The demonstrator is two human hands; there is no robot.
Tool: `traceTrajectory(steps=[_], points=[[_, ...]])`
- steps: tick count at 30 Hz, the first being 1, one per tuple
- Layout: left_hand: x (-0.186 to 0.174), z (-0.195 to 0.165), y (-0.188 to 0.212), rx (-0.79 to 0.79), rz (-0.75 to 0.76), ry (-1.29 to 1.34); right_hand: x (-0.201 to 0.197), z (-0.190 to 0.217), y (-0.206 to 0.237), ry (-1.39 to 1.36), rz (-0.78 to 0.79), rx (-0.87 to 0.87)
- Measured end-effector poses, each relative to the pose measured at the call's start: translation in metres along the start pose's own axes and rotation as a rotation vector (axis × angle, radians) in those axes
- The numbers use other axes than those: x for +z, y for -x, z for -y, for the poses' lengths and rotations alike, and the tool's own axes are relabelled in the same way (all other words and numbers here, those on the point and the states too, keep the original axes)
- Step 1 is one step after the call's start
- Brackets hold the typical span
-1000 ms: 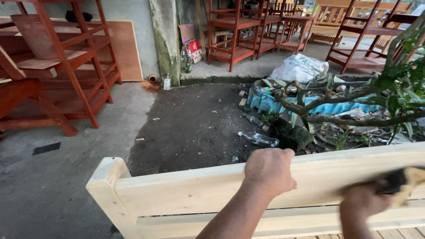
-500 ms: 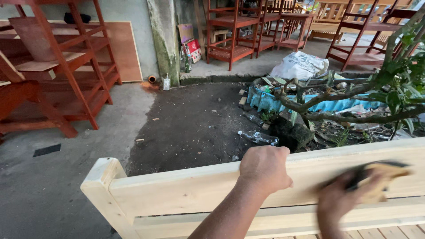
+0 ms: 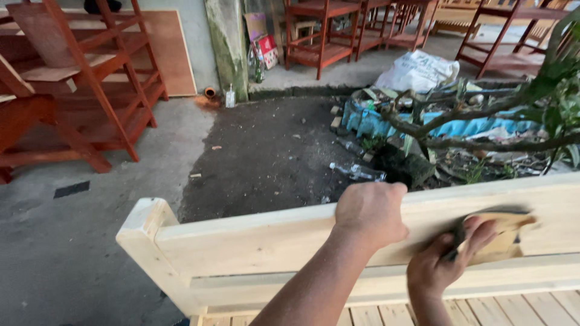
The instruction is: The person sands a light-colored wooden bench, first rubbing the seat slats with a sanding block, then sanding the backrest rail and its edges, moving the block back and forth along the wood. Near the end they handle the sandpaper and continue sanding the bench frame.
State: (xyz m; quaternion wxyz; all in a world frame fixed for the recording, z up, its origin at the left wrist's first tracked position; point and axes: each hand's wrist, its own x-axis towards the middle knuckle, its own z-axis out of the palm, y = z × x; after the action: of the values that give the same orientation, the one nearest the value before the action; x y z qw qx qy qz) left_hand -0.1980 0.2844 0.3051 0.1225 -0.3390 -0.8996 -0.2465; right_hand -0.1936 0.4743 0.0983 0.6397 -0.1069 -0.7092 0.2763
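Observation:
A pale, unpainted wooden frame (image 3: pixel 241 241) with a broad top rail runs across the lower half of the head view. My left hand (image 3: pixel 370 211) is clenched over the rail's upper edge, gripping it. Just to its right, my right hand (image 3: pixel 444 259) presses a folded piece of tan sandpaper (image 3: pixel 501 235) flat against the near face of the rail. Pale slats (image 3: pixel 483 308) of the same piece show at the bottom edge.
Red-brown stained wooden frames (image 3: pixel 78 90) stand at the left and more (image 3: pixel 338 36) at the back. Dark ground (image 3: pixel 272 151) lies beyond the rail. Branches (image 3: pixel 483 127), rubble, a white sack (image 3: pixel 417 69) and bottles (image 3: pixel 356 172) lie at the right.
My right hand has slid the sandpaper leftward along the rail, closer to my left hand. The left hand keeps its grip on the top edge.

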Motion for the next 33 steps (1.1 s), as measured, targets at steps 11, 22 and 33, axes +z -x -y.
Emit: traceTrajectory(steps=[11, 22, 33], points=[[-0.009, -0.010, -0.004, -0.061, 0.097, -0.016, -0.017, -0.053, -0.136, -0.525, -0.188, 0.322], [-0.006, -0.009, -0.003, -0.040, 0.023, 0.015, -0.016, -0.057, -0.124, -0.272, -0.121, 0.551], [-0.006, -0.008, 0.000, -0.040, -0.012, 0.007, 0.000, -0.021, -0.028, -0.209, -0.032, -0.248]])
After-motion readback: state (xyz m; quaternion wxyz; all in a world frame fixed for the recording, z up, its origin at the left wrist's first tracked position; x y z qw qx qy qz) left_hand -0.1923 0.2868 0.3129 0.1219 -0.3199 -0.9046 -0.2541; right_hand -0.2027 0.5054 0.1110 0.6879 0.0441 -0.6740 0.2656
